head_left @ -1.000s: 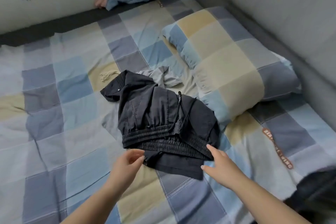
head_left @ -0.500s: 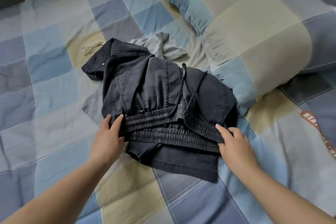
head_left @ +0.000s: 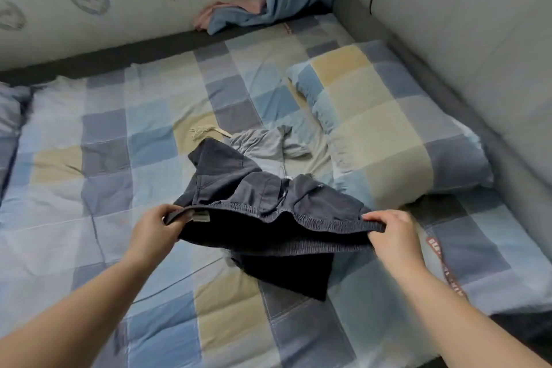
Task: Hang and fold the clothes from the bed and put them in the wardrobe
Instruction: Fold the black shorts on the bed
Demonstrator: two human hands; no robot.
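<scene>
Shorts (head_left: 263,218) up by the waistband, just over the bed (head_left: 89,218), my left hand (head_left: 152,233) and right hand (head_left: 391,233) pinching either end. Legs trail on a grey shirt (head_left: 263,146); could drag it along.

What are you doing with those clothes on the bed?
A person is picking up a pair of dark shorts from the checked bed. The left hand and the right hand each grip one end of the elastic waistband and hold it stretched open above the bed. A grey garment lies crumpled behind the shorts, beside the pillow. More blue and pink cloth is bunched in the far corner. Nothing is folded yet.
</scene>
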